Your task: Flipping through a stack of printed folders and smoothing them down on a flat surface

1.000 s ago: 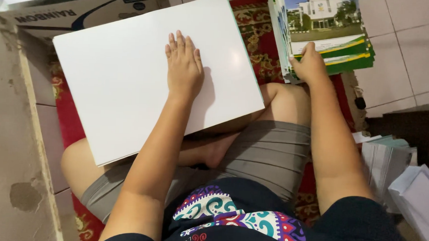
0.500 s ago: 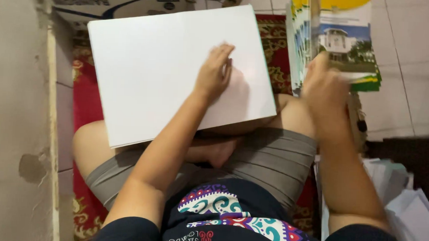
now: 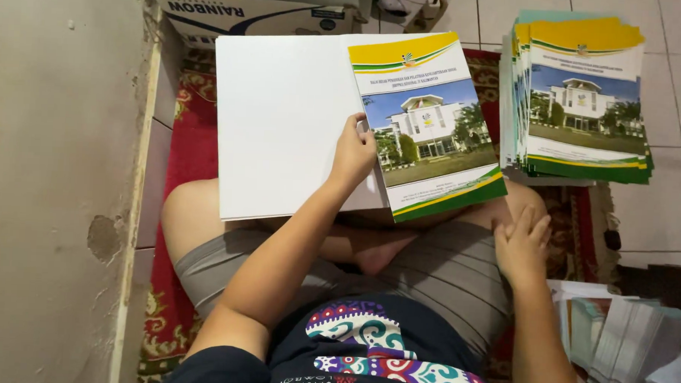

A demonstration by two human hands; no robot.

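White board (image 3: 282,121): rests tilted across the person's lap; could slide off the knees if the weight shifts
Stack of covers (image 3: 581,102): right of the board, fanned; a nudge might topple it
Printed cover (image 3: 429,127): lies on the board's right part, overhanging; may slip
Left hand (image 3: 353,154): fingers curled on the cover's left edge
Right hand (image 3: 521,247): open, flat on the thigh below the board

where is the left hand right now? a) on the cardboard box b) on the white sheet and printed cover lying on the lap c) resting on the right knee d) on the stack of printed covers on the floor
b: the left hand rests where the white sheet meets the printed cover on the lap, while the right hand sits on the knee.
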